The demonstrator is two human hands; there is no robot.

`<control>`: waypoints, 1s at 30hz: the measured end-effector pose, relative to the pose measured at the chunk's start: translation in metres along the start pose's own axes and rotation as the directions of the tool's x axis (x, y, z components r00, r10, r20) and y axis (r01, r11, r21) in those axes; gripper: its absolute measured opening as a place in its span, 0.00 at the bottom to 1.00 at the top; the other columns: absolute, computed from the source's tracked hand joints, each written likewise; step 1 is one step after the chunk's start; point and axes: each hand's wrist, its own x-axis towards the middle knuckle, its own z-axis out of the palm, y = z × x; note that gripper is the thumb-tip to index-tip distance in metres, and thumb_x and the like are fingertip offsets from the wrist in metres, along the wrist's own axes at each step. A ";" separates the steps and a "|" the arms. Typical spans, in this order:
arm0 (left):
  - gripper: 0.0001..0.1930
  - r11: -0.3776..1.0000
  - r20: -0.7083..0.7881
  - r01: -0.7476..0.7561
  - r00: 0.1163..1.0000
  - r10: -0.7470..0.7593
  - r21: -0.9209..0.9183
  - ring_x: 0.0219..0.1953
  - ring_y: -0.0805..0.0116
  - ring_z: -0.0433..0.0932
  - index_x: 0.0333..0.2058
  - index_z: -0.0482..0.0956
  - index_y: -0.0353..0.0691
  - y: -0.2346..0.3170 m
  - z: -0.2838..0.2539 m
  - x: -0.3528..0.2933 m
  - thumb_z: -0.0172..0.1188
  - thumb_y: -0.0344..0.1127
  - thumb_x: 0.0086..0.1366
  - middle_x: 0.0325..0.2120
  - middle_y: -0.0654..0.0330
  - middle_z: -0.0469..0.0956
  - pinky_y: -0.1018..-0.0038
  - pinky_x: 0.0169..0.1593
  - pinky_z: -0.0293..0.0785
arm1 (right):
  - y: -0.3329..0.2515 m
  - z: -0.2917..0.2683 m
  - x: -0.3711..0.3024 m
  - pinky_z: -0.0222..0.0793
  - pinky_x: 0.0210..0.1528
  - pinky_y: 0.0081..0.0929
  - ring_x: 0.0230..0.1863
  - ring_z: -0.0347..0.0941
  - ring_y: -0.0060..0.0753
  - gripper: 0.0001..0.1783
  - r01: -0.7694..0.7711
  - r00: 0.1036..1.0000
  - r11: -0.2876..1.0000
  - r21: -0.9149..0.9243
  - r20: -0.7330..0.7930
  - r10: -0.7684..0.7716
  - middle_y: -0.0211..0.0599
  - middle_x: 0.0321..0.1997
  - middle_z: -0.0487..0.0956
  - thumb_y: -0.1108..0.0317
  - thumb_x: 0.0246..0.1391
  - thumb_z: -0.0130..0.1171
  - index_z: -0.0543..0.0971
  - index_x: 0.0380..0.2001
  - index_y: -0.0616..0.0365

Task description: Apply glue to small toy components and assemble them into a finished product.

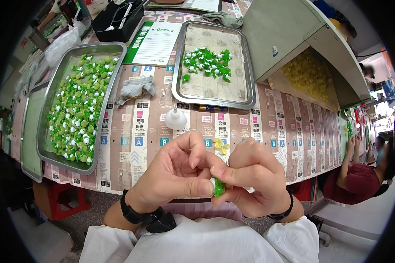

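Observation:
Close to the table's front edge, my two hands meet over a small green-and-white plastic figure piece (219,189). My left hand (176,173) is closed, its thumb pressing the white side of the piece. From the other side my right hand (255,177) pinches the green part between thumb and fingers. My fingertips hide some of the piece. Just beyond them lie a few small yellow pieces (221,146). A white squeeze bottle (175,119) with a narrow tip stands beyond my left hand.
A metal tray (176,87) ahead holds a cluster of green-and-white pieces. Another deep tray (41,131) at left is full of them. Between them lie a grey cloth (136,87) and a notebook (156,46). At right, a box-like hood (281,35) covers yellow pieces (309,74); a co-worker (353,179) sits beyond.

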 end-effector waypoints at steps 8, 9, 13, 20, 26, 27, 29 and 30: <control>0.18 0.995 -0.051 -0.092 0.994 0.093 0.031 0.37 0.74 0.74 0.32 0.62 0.43 -0.001 0.002 0.000 0.62 0.19 0.51 0.36 0.56 0.74 0.79 0.42 0.70 | -0.006 -0.008 0.005 0.54 0.29 0.23 0.25 0.67 0.26 0.21 -0.134 0.990 0.989 -0.054 0.046 0.137 0.28 0.26 0.71 0.66 0.35 0.68 0.77 0.37 0.56; 0.18 0.995 -0.051 -0.092 0.994 0.094 0.032 0.37 0.74 0.74 0.32 0.62 0.43 -0.001 0.001 0.000 0.62 0.19 0.51 0.36 0.56 0.74 0.79 0.42 0.70 | -0.005 -0.008 0.005 0.54 0.29 0.23 0.25 0.67 0.26 0.21 -0.133 0.990 0.990 -0.054 0.046 0.136 0.28 0.26 0.71 0.66 0.35 0.68 0.77 0.37 0.56; 0.19 0.983 -0.016 -0.120 0.992 0.123 0.140 0.36 0.74 0.74 0.31 0.63 0.42 -0.001 -0.007 0.000 0.66 0.21 0.48 0.35 0.56 0.75 0.80 0.39 0.70 | 0.001 -0.008 0.003 0.54 0.29 0.23 0.26 0.67 0.26 0.21 -0.041 0.996 0.990 -0.133 0.071 0.051 0.28 0.26 0.72 0.66 0.33 0.68 0.77 0.36 0.56; 0.21 0.924 -0.056 -0.219 0.967 0.249 0.314 0.34 0.74 0.73 0.30 0.65 0.41 -0.004 -0.001 -0.001 0.72 0.25 0.42 0.32 0.57 0.75 0.78 0.38 0.70 | 0.003 -0.010 0.001 0.54 0.30 0.24 0.26 0.66 0.27 0.20 -0.040 0.997 0.991 -0.131 0.062 0.048 0.28 0.26 0.73 0.65 0.33 0.69 0.78 0.35 0.55; 0.21 0.890 -0.019 -0.256 0.959 0.284 0.377 0.37 0.73 0.74 0.31 0.66 0.40 -0.004 0.001 -0.002 0.71 0.25 0.44 0.32 0.58 0.75 0.78 0.39 0.70 | 0.003 -0.011 0.000 0.54 0.30 0.24 0.27 0.67 0.27 0.21 -0.056 0.995 0.991 -0.126 0.070 0.065 0.28 0.27 0.73 0.65 0.34 0.69 0.77 0.36 0.54; 0.21 0.889 -0.020 -0.257 0.958 0.286 0.379 0.37 0.73 0.74 0.31 0.66 0.40 -0.003 0.001 -0.003 0.71 0.25 0.44 0.32 0.58 0.75 0.78 0.39 0.70 | 0.004 -0.010 0.000 0.54 0.30 0.24 0.27 0.67 0.27 0.21 -0.054 0.995 0.991 -0.124 0.071 0.063 0.28 0.27 0.73 0.65 0.34 0.69 0.77 0.36 0.54; 0.17 0.861 -0.106 -0.221 0.948 0.299 0.457 0.37 0.72 0.74 0.32 0.66 0.40 0.002 0.002 -0.008 0.67 0.23 0.48 0.33 0.58 0.75 0.78 0.40 0.70 | 0.007 -0.009 0.003 0.56 0.31 0.25 0.27 0.68 0.29 0.21 -0.030 0.995 0.987 -0.156 0.092 0.044 0.29 0.27 0.73 0.65 0.35 0.68 0.77 0.37 0.55; 0.15 0.860 -0.129 -0.242 0.935 0.330 0.449 0.37 0.72 0.74 0.32 0.66 0.40 0.007 0.003 -0.011 0.65 0.22 0.50 0.33 0.57 0.75 0.78 0.40 0.70 | 0.008 -0.010 0.003 0.56 0.31 0.25 0.27 0.68 0.29 0.21 -0.030 0.995 0.987 -0.159 0.092 0.045 0.29 0.27 0.73 0.65 0.35 0.68 0.77 0.37 0.55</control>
